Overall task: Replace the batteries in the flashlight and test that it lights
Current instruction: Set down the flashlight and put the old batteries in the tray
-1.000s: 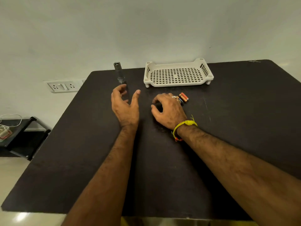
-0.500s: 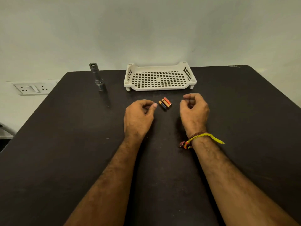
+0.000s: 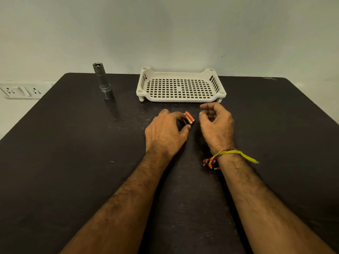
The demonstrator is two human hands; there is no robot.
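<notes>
Flashlight [image 3: 102,80] upright at the counter's [image 3: 55,162] far edge, well left of the white tray [image 3: 180,86]; metal, likely rigid and smooth, best gripped round the barrel. Batteries [image 3: 189,118] just before the tray, small, slick, prone to roll (pinch across the sides). Left hand [image 3: 165,133] touching them, grip unclear; right hand [image 3: 216,123] beside, fingers loosely curled, empty.

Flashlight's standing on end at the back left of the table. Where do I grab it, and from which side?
Judging by its pose, wrap the left hand around the flashlight at its slim mid-barrel, coming in level from the near side. It stands upright with open table before it; the wider head above and collar below should stop slipping.
</notes>
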